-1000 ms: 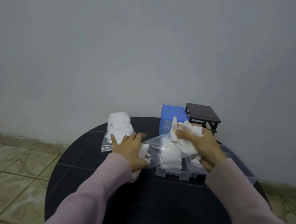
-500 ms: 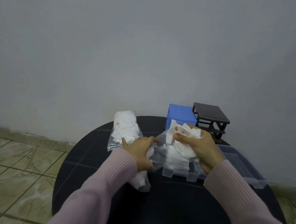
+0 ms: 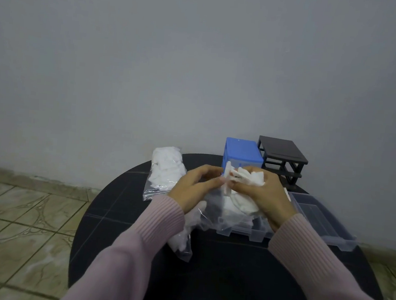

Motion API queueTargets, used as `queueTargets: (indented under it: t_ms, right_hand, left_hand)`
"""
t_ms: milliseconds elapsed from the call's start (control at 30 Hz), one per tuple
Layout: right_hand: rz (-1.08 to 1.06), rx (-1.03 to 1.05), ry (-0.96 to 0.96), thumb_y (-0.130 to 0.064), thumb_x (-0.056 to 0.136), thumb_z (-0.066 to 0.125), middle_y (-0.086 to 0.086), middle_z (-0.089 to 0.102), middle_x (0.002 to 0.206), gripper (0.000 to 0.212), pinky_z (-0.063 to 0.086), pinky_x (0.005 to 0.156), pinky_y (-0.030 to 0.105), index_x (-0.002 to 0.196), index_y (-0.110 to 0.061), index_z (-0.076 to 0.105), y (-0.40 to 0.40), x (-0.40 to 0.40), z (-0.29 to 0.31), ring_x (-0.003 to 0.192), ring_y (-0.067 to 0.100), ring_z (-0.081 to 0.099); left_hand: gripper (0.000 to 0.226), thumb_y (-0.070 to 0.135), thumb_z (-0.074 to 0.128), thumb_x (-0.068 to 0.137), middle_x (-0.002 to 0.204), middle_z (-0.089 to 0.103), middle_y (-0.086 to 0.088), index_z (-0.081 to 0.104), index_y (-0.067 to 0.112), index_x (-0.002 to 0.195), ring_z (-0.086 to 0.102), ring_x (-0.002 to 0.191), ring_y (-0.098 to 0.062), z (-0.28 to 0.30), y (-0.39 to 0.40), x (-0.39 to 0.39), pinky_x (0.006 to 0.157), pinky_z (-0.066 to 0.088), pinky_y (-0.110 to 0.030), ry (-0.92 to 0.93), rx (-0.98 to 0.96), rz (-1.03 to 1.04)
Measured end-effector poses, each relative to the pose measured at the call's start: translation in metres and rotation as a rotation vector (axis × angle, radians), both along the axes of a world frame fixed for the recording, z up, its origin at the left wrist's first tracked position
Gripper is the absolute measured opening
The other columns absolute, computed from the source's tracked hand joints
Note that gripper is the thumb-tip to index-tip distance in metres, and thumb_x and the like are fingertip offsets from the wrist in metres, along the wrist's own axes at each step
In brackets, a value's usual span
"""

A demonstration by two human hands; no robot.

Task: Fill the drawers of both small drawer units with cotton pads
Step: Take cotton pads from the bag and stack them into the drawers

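My right hand (image 3: 264, 195) grips a bunch of white cotton pads (image 3: 250, 177) above a clear drawer (image 3: 242, 231) that lies on the round black table (image 3: 228, 273). My left hand (image 3: 194, 188) has come up against the bunch, its fingertips pinching the edge of the pads, with a clear plastic bag (image 3: 183, 240) hanging under it. The blue drawer unit (image 3: 242, 153) and the black drawer unit (image 3: 282, 158) stand at the back of the table. The black unit's slots look empty.
A second full bag of cotton pads (image 3: 164, 171) lies at the back left of the table. Another clear drawer (image 3: 325, 222) lies at the right edge. A grey wall stands close behind; tiled floor (image 3: 15, 224) lies to the left.
My left hand has risen from the bag's mouth to meet the bunch of pads in my right hand. The bag has slid down under my left wrist.
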State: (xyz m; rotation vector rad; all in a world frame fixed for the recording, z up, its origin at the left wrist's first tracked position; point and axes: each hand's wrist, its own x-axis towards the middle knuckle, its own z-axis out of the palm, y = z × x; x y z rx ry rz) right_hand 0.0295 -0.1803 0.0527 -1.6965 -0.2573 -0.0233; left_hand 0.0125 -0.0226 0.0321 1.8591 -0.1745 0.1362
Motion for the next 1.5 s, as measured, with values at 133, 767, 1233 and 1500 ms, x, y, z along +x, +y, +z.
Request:
queueTargets:
  t_ms: [133, 767, 1233, 1500]
  right_hand:
    - [0.054, -0.061, -0.015, -0.013, 0.071, 0.078, 0.002, 0.066, 0.080, 0.020, 0.049, 0.063, 0.026, 0.086, -0.015, 0.065, 0.002, -0.001, -0.002, 0.075, 0.015, 0.062]
    - [0.215, 0.375, 0.310, -0.017, 0.088, 0.059, 0.003, 0.068, 0.072, 0.013, 0.050, 0.046, 0.020, 0.097, -0.007, 0.060, 0.002, -0.010, 0.013, 0.057, 0.010, 0.064]
    - [0.104, 0.276, 0.240, -0.038, 0.061, 0.068, 0.015, 0.069, 0.095, 0.057, 0.052, 0.050, 0.023, 0.104, -0.001, 0.064, 0.006, -0.011, 0.010, 0.067, 0.015, 0.066]
    - [0.139, 0.146, 0.210, -0.027, 0.061, 0.076, 0.007, 0.070, 0.086, 0.046, 0.052, 0.055, 0.026, 0.101, -0.007, 0.063, 0.000, -0.011, 0.011, 0.065, 0.013, 0.067]
  left_hand:
    - [0.018, 0.034, 0.061, 0.084, 0.094, 0.071, 0.002, 0.067, 0.022, 0.096, 0.066, 0.091, -0.012, 0.005, -0.010, -0.005, 0.083, 0.052, -0.023, -0.085, -0.108, 0.027]
    - [0.034, -0.002, 0.062, 0.084, 0.090, 0.067, -0.014, 0.045, 0.027, 0.089, 0.064, 0.085, -0.033, 0.001, -0.010, 0.001, 0.074, 0.053, -0.039, -0.163, -0.315, 0.318]
    - [0.012, 0.013, 0.065, 0.085, 0.076, 0.072, -0.004, 0.067, 0.004, 0.093, 0.069, 0.071, -0.015, 0.012, -0.016, -0.007, 0.068, 0.058, -0.025, 0.001, -0.535, 0.111]
    - [0.007, 0.004, 0.064, 0.084, 0.074, 0.073, -0.003, 0.068, 0.004, 0.089, 0.070, 0.068, -0.014, 0.007, -0.013, -0.005, 0.063, 0.057, -0.023, -0.018, -0.525, 0.122]
